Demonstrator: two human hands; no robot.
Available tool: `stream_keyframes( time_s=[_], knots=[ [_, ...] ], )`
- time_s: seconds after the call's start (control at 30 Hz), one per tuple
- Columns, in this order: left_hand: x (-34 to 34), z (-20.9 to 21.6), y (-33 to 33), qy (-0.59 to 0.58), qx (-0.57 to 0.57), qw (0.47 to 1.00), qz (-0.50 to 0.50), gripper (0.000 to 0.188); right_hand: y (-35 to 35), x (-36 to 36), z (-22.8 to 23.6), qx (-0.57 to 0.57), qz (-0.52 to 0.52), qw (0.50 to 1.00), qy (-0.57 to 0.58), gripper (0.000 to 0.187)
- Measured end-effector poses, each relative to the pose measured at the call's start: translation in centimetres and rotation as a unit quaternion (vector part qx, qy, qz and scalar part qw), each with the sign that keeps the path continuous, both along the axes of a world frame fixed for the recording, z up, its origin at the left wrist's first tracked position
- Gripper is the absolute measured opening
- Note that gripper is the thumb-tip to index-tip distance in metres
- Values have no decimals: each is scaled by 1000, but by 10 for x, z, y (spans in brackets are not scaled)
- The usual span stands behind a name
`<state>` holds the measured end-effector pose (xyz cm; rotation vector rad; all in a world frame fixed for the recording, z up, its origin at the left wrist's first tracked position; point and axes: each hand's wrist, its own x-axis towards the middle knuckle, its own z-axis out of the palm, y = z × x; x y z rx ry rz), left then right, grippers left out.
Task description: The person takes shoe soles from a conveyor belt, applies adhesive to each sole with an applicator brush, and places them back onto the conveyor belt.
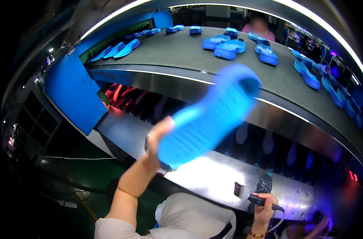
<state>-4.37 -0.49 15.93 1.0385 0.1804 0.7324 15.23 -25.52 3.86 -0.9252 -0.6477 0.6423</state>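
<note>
My left hand (153,139) is closed on the near end of a bright blue shoe sole (207,123). The sole is held up tilted, its ridged face showing and its far end blurred by motion in front of the conveyor's edge. At the lower right my right hand (264,209) grips a brush (256,197) with a black handle and dark bristles. A pale tube or cord (283,219) runs from the handle's end. Just behind the brush, a dark round object (264,183) stands by the metal ledge; I cannot make out what it is.
Several blue soles (229,48) lie on the grey conveyor belt (169,51) ahead. Beneath, a shiny metal ledge (209,171) fronts a lower level with more soles, red-lit at left. A blue panel (70,91) stands at left. Another person (259,28) is across the belt.
</note>
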Motion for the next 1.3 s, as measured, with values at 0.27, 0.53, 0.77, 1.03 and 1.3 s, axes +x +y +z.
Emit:
stream_keyframes(
  time_s=[0.27,0.53,0.77,1.03,1.3],
  knots=[
    [45,56,179,-343,-318,857,214,60,-9,23,-77,-46,-63,991,108,34],
    [180,73,212,346,540,729,239,86,-10,35,-81,-105,-76,976,175,20],
    [234,85,270,516,569,610,196,74,-25,45,-83,-99,-84,971,199,28],
    [318,87,192,377,646,656,106,47,-55,44,-69,-99,-116,961,232,28],
    [373,75,66,137,695,705,-29,39,-56,37,-68,-65,-96,972,207,18]
  ],
)
